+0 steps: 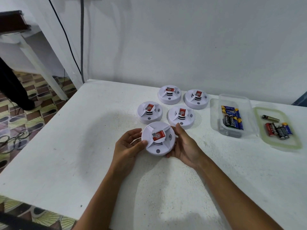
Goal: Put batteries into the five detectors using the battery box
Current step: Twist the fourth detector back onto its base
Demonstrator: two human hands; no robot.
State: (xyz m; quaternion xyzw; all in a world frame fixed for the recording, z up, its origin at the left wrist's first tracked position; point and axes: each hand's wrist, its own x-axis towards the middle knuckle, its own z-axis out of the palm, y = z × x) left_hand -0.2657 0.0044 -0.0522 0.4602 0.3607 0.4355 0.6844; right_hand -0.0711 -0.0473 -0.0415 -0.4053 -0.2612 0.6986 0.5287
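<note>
5 round white plastic detectors with red stickers sit on the white bench (83,146): 4 clustered (176,105) near the wall, 1 nearest detector (158,138) gripped between the left hand (129,145) and right hand (186,143), fingers curled round its rim. The clear plastic battery box (216,112) and its clear lid (259,113) hold loose batteries to the right.

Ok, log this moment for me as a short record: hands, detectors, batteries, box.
held detector: white detector, top side up, between both hands
left hand: left hand grips its left edge
right hand: right hand cups its right edge
other detectors: four on the table, untouched
battery box: clear box, open, batteries inside
lid: lid right of the box, more batteries on it
</note>
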